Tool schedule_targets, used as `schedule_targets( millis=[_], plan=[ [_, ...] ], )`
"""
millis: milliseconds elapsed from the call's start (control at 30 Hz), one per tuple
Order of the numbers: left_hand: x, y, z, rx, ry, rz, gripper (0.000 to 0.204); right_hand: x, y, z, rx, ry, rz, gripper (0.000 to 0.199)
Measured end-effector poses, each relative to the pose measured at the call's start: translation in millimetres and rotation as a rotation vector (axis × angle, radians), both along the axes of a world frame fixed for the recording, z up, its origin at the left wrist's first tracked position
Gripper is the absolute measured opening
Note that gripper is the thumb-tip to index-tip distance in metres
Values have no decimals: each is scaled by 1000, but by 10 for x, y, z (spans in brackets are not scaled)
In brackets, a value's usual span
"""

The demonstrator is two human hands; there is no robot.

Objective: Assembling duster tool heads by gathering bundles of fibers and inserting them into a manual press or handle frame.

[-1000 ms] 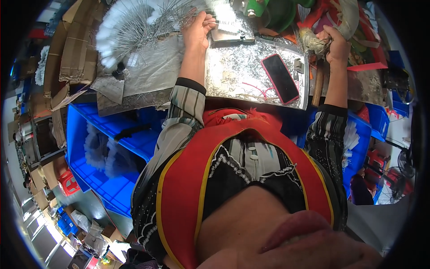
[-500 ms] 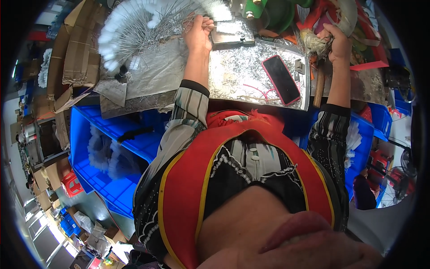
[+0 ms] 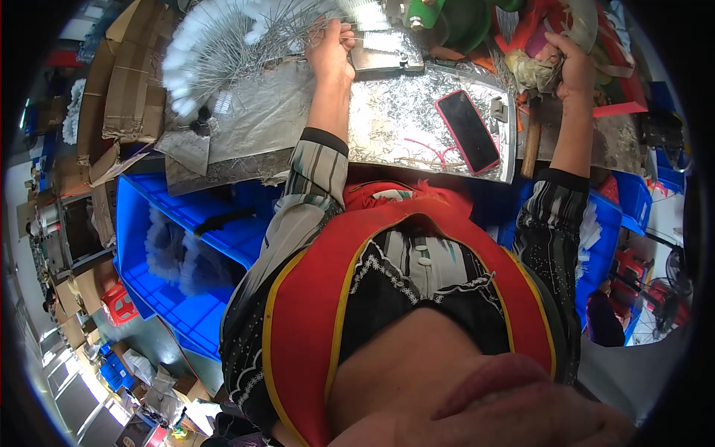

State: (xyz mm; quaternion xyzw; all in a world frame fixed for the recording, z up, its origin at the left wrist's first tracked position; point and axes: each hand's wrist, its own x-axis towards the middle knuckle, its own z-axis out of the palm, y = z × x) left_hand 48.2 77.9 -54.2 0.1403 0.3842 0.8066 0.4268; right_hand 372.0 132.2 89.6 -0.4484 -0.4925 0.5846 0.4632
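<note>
My left hand (image 3: 331,46) is closed, its fingers pinching the thin wire stem of a small white-bristled brush (image 3: 381,41). The brush head lies over a metal block (image 3: 387,61) on the bench. Left of that hand spreads a big pile of similar white brushes (image 3: 201,63), their wire stems fanned toward it. My right hand (image 3: 575,65) is curled round a cloth-wrapped handle (image 3: 538,71); its palm side is partly hidden. Below that handle a wooden tool handle (image 3: 531,141) sticks out toward me.
A phone in a pink case (image 3: 468,132) lies on the shiny, scrap-strewn metal plate (image 3: 387,134). Green machine parts (image 3: 454,26) stand at the far side. Cardboard boxes (image 3: 138,82) rise at the left. Blue bins (image 3: 186,223) holding white brushes sit below the bench edge.
My right hand and the wrapped handle have shifted slightly to the right. My left hand has moved a little farther away and right, with the brush still in its fingers.
</note>
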Motion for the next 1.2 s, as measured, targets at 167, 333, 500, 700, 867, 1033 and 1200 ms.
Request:
schedule_targets(
  millis=[167, 333, 500, 700, 867, 1033, 1200],
  plan=[
    [7, 9, 19, -23, 23, -12, 9, -235, -193, -465, 552, -60, -219, 23],
    [30, 6, 75, 78, -43, -8, 15, -100, -20, -800, 459, 59, -224, 24],
    [17, 50, 56, 177, -94, 136, 14, -139, -108, -248, 251, -50, -200, 28],
    [79, 109, 55, 204, -91, 191, 14, -83, -75, -152, 249, -82, -125, 29],
    [119, 101, 75, 207, -89, 180, 13, -68, -99, -261, 242, -80, -170, 30],
    [72, 123, 6, 197, -94, 178, 12, 30, 10, -66, 133, -14, -8, 17],
    [80, 114, 17, 182, -87, 180, 11, -146, -136, -54, 267, -34, -150, 21]
  ],
)
